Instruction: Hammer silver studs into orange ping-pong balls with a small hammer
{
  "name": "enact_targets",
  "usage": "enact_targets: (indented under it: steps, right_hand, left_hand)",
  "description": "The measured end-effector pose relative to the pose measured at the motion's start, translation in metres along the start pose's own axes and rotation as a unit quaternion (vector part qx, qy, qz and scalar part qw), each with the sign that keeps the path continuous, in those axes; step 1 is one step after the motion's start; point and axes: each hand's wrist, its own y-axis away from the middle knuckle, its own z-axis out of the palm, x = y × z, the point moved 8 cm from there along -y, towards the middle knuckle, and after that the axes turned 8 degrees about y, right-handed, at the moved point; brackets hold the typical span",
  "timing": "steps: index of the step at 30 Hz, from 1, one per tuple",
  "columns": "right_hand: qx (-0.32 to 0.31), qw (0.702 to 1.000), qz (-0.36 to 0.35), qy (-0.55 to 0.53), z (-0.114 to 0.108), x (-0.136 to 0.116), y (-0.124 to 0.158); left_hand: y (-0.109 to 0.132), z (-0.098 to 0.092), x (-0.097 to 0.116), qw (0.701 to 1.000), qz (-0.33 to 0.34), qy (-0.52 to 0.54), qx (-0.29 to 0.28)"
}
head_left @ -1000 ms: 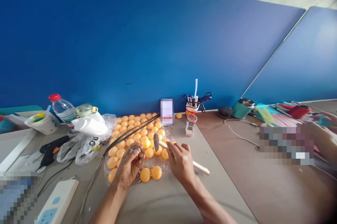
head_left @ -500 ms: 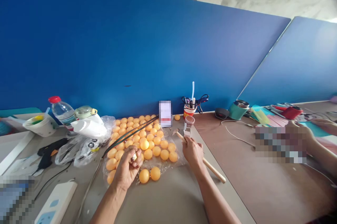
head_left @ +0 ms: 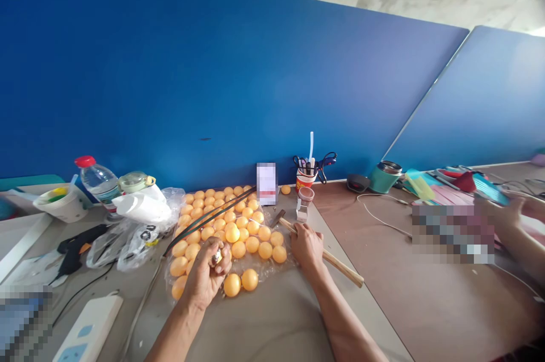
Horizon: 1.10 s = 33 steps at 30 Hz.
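Your left hand, just below the frame's centre, curls its fingers around a small shiny piece, probably so tightly because something that little would slip from a looser hold; what it is, you can't tell from here, as the fingers cover most of it. Your right hand, right of centre, is wrapped palm-down over the wooden handle of the hammer, near its head, a hold that likely steadies the heavy end. The head points toward the upper left, near the clear film, while the handle's tail runs toward the lower right. The film seems to be there to keep the packed orange balls from rolling about, and the dark strip lies slantwise across them. The phone stands upright behind, perhaps so that you can see its screen. Counting up, you have one hammer, one shiny piece showing, two front balls side by side at lower centre, one lone ball right of the phone, and several dozen in the pack, too overlapped for an exact number. Near centre right stand one cup, one small tub and one little box.
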Motion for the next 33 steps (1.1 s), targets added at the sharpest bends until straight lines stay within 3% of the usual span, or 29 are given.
enact_targets:
  steps: [11,15,17,21,23,25,28,33]
  right_hand:
    - [0.002,0.999,-0.018,0.028,-0.002,-0.004,0.002]
    - [0.035,0.999,-0.020,0.017,-0.007,-0.004,0.003]
    - [0.099,0.994,-0.033,-0.011,-0.017,-0.006,0.004]
    - [0.260,0.950,-0.131,-0.115,-0.046,-0.025,0.025]
    - [0.296,0.919,-0.203,-0.166,-0.059,-0.044,0.044]
    - [0.288,0.898,-0.269,-0.193,-0.066,-0.065,0.063]
    - [0.254,0.868,-0.360,-0.228,-0.071,-0.095,0.090]
    - [0.221,0.844,-0.425,-0.240,-0.068,-0.115,0.107]
  left_hand:
    - [0.001,0.003,0.000,0.999,0.006,-0.031,-0.007]
    - [0.001,0.002,0.005,0.990,0.054,-0.132,-0.010]
    - [0.003,0.003,0.012,0.958,0.118,-0.262,-0.013]
    - [0.012,0.012,0.023,0.835,0.238,-0.496,-0.019]
    - [0.019,0.022,0.027,0.762,0.307,-0.570,-0.027]
    - [0.024,0.031,0.027,0.707,0.353,-0.611,-0.048]
    - [0.027,0.037,0.024,0.682,0.369,-0.627,-0.073]
    - [0.023,0.035,0.023,0.712,0.329,-0.616,-0.070]
